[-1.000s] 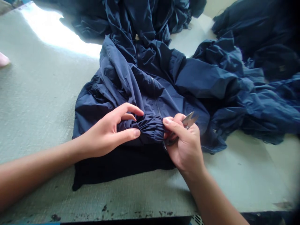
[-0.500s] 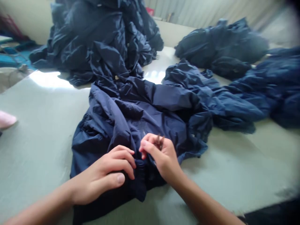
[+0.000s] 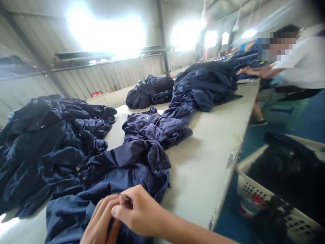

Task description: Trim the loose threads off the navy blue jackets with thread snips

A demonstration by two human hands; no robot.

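Observation:
A navy jacket [image 3: 119, 179] lies crumpled on the table in front of me. Over its near part my left hand [image 3: 104, 217] is closed, with its fingers bent and pressed together; what they grip is hidden. My right hand [image 3: 139, 211] touches the left one at the fingertips. Dark metal thread snips [image 3: 126, 199] are tucked in its curled fingers, and only a small part of them shows.
Heaped navy garments [image 3: 61, 135] lie left, with another pile [image 3: 203, 84] farther along the pale table [image 3: 203, 162]. Right of the table edge stands a cream basket [image 3: 254, 183] of dark cloth. A seated person [image 3: 304, 64] works at the far right.
My view has swung up and to the right, bringing the basket and the other person into sight. My hands, apart before, have come together; the snips stay in the right.

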